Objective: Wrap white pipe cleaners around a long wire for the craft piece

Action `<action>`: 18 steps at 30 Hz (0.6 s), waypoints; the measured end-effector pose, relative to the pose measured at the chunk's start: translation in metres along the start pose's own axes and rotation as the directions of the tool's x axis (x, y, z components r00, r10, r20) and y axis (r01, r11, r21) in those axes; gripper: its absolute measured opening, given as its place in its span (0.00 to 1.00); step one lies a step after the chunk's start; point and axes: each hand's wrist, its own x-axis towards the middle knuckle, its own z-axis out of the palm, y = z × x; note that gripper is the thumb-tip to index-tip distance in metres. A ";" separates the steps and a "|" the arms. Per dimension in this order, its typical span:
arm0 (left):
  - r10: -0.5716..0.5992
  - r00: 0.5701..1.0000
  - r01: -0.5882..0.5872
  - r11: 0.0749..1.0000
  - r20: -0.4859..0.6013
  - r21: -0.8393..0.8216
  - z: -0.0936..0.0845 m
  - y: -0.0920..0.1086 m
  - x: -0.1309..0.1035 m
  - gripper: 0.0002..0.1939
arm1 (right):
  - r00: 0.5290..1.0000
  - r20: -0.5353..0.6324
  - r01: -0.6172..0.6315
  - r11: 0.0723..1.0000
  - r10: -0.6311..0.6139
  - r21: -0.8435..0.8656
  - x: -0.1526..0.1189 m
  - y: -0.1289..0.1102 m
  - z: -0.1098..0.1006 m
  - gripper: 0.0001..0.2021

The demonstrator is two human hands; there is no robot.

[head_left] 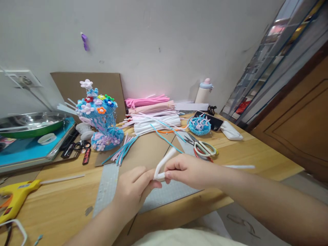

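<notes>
A white pipe cleaner [164,162] is bent into a sharp V, its longer arm pointing up and to the right. The bend is pinched by my left hand [137,184], thumb and fingers closed. Just right of it, my right hand [181,169] pinches the short end between thumb and forefinger. Both hands are above a brown cardboard sheet [143,150] and a grey cutting mat [164,198]. Behind them lie bundles of white pipe cleaners [156,124], pink ones [147,101], and blue and lilac strips [125,148].
A blue flower-covered craft piece [99,116] stands left. Scissors [205,148], a small blue fuzzy basket [200,125], a phone [208,120] and a bottle [203,92] are right. A yellow glue gun [19,194] and a metal bowl [33,123] are far left.
</notes>
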 end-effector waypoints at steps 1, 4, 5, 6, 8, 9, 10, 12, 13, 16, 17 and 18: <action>0.030 0.999 -0.029 1.000 -0.014 0.011 -0.001 -0.001 0.001 0.07 | 0.999 0.049 -0.020 0.998 0.018 0.055 0.002 0.002 0.000 0.12; 0.100 0.995 -0.100 0.995 -0.007 0.008 -0.003 -0.002 0.002 0.08 | 0.984 0.170 -0.082 0.982 0.053 0.171 0.007 0.006 0.001 0.12; 0.103 0.995 -0.103 0.995 0.010 -0.005 -0.003 -0.001 0.002 0.07 | 0.982 0.183 -0.083 0.978 0.048 0.189 0.008 0.006 0.003 0.12; 0.087 0.996 -0.087 0.996 0.023 -0.020 -0.002 0.000 0.001 0.05 | 0.984 0.171 -0.073 0.980 0.041 0.187 0.008 0.007 0.005 0.12; -0.005 0.999 0.007 0.999 0.034 -0.054 -0.001 0.004 0.000 0.06 | 0.997 0.074 -0.019 0.995 0.012 0.099 0.007 0.005 0.010 0.12; -0.074 0.997 0.076 0.994 0.031 -0.077 0.000 0.007 0.000 0.07 | 1.000 -0.001 0.020 1.000 -0.020 0.014 0.005 0.004 0.013 0.12; -0.153 0.988 0.155 0.982 0.029 -0.108 0.001 0.010 0.000 0.09 | 0.995 -0.079 0.059 0.994 -0.066 -0.093 0.003 0.002 0.015 0.12; -0.333 0.941 0.337 0.918 0.058 -0.208 0.002 0.016 0.001 0.13 | 0.967 -0.182 0.115 0.939 -0.181 -0.324 -0.002 -0.001 0.020 0.11; -0.437 0.894 0.447 0.848 0.104 -0.283 0.003 0.019 0.002 0.15 | 0.951 -0.196 0.139 0.896 -0.240 -0.422 -0.005 -0.001 0.022 0.11; -0.663 0.650 0.738 0.435 0.371 -0.516 0.006 0.022 0.005 0.19 | 0.910 -0.169 0.199 0.756 -0.378 -0.623 -0.009 0.003 0.028 0.08; -0.676 0.573 0.781 0.277 0.464 -0.560 0.008 0.022 0.005 0.20 | 0.898 -0.157 0.211 0.715 -0.411 -0.667 -0.009 0.005 0.030 0.07; -0.668 0.516 0.797 0.146 0.536 -0.586 0.009 0.021 0.006 0.21 | 0.887 -0.148 0.217 0.679 -0.436 -0.701 -0.009 0.008 0.031 0.07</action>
